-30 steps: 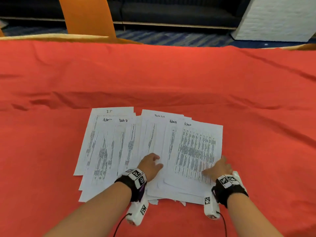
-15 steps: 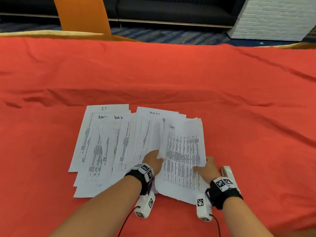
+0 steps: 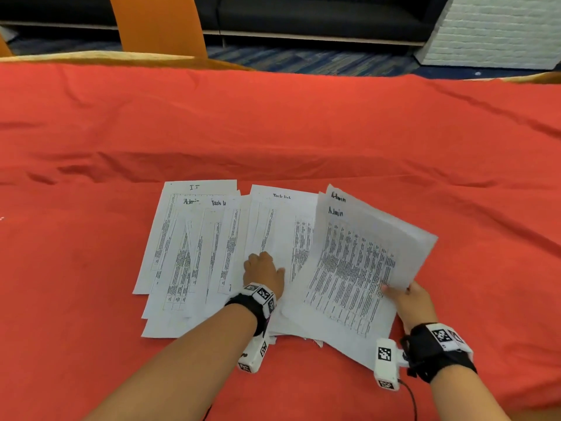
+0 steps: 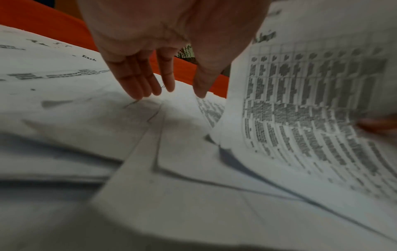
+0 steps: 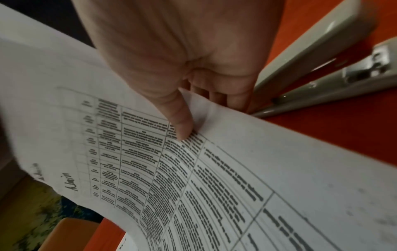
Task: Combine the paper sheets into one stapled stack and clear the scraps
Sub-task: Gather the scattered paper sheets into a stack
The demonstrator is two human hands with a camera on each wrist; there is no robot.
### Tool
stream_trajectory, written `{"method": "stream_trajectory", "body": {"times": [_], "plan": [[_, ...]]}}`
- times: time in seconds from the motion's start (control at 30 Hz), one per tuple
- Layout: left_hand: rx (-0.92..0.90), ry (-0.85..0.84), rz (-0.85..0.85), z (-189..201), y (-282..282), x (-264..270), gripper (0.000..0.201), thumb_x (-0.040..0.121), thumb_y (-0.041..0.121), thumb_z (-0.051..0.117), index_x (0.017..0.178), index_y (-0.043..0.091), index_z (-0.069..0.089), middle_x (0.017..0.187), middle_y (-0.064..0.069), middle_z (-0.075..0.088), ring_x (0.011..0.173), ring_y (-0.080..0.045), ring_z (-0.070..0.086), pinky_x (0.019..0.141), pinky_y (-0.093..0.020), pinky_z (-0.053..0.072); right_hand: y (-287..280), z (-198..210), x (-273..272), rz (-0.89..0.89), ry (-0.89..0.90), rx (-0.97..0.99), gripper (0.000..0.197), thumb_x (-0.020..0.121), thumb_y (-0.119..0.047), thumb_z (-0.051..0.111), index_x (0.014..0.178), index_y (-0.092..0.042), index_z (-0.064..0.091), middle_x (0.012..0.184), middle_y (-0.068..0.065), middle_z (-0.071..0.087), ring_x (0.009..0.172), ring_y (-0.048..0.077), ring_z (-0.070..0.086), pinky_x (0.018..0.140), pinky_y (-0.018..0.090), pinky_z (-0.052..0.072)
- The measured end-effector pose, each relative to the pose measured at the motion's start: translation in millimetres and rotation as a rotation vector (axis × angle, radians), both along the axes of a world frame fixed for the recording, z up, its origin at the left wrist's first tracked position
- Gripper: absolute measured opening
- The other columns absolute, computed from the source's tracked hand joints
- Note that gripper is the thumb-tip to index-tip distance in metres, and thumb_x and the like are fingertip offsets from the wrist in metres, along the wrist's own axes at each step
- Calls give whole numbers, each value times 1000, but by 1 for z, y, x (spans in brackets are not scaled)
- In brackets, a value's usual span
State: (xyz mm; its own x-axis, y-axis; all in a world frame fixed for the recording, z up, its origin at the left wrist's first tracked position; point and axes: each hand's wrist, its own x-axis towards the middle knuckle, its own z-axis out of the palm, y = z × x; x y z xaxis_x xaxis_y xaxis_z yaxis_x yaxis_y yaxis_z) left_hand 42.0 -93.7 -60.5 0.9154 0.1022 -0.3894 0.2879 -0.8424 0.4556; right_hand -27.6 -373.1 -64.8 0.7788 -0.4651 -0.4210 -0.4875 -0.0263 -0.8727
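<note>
Printed paper sheets lie fanned out on the red tablecloth. My left hand rests on the middle of this spread, its fingers straight and pressing the paper. My right hand pinches the right edge of two sheets headed "Admin", thumb on top and fingers beneath. Those sheets curve up off the pile, tilted to the right. A few small paper scraps poke out under the near edge of the pile.
A grey stapler lies on the cloth just beyond my right hand, seen only in the right wrist view. An orange chair back stands past the table's far edge. Bare red cloth surrounds the papers.
My right hand has lifted the Admin sheets off the pile and swung them out to the right. The left hand has stayed pressed on the spread papers.
</note>
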Motion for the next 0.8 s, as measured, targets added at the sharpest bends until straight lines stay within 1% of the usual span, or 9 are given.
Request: {"method": "stream_trajectory", "body": {"times": [0.1,0.23,0.37,0.47,0.53,0.6,0.63,0.7,0.8], "plan": [[79,80,-21,-9,-2,2,65,87,40,62,135,6,34,134,-13,40,126,-27,40,98,-37,41,-7,-5,-12,-41,13,1,34,59,-25,84,89,-18,70,97,15,70,90,36,66,91,67,44],[64,136,-35,-16,-5,8,61,83,30,68,129,6,37,127,-13,51,119,-27,49,93,-36,46,-9,10,-19,-101,23,36,27,85,5,61,111,-2,60,90,14,63,89,29,59,87,56,48],[-93,120,-62,-15,-5,9,23,91,12,51,112,4,47,110,-12,59,91,-21,56,76,-28,47,-16,5,-19,-85,31,-4,37,86,-9,66,123,-8,58,113,13,67,98,32,65,94,54,50],[-288,48,-5,-7,-3,2,34,97,5,38,130,8,46,113,-7,56,100,-21,53,78,-20,39,-12,6,-10,-79,53,71,36,87,-16,65,122,-10,57,120,13,65,104,33,64,97,54,48],[-391,3,85,-6,2,-1,32,97,0,36,121,20,43,98,8,50,100,-13,44,69,-11,36,-9,8,-1,-43,61,127,30,94,-7,53,124,-11,57,118,11,65,105,32,64,98,53,47],[-446,2,128,-2,10,-5,27,97,-3,36,113,19,40,93,17,44,103,-11,40,62,3,31,-3,11,10,61,64,98,29,94,-12,50,120,-18,61,120,7,66,109,29,64,101,52,46],[-474,13,130,0,15,-6,28,97,-3,36,117,15,44,104,16,48,109,-13,43,73,6,29,-2,6,16,105,70,80,30,93,-16,50,119,-21,62,123,6,66,111,27,63,103,52,45],[-510,36,124,2,22,-10,42,97,0,38,138,10,40,138,2,45,131,-19,41,101,-11,26,4,2,26,174,80,76,33,93,-17,49,124,-19,60,129,7,62,118,28,60,106,52,41],[-584,55,104,0,29,-14,49,97,4,40,145,12,34,150,-5,37,138,-21,36,116,-31,26,26,14,37,233,63,56,37,96,-11,47,133,-12,50,133,8,58,118,27,57,108,49,40]]}}
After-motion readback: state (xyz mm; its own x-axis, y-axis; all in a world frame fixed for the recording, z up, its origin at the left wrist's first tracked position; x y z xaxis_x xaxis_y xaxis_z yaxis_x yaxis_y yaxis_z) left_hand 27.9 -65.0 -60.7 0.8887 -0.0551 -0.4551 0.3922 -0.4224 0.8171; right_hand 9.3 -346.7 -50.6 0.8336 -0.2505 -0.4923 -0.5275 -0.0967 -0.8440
